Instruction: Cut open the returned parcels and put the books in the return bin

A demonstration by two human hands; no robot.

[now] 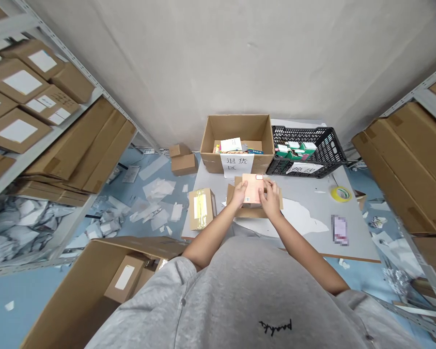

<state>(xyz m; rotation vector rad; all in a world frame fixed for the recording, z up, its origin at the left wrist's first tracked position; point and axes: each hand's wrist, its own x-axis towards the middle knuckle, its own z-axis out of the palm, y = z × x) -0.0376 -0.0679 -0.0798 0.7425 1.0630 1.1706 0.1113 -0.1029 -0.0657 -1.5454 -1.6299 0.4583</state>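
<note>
A flat peach-coloured box [253, 186] with a barcode near its lower left corner is held up between both hands. My left hand [239, 195] grips its left edge, and my right hand [271, 196] grips the right side with the thumb on the front face. Directly beneath it an open small cardboard carton [252, 212] sits on the grey table [301, 186]; its inside is mostly hidden by the hands and the box. Left of the carton stands a taped cardboard parcel [202, 208] with a yellowish strip over its label.
Behind the hands are a large open cardboard box [209, 162] with a paper sign and a black plastic crate [332, 150] holding green-and-white packs. A tape roll [340, 194] lies to the right. Shelves of cartons [22, 82] flank both sides; a big open box [76, 286] stands at lower left.
</note>
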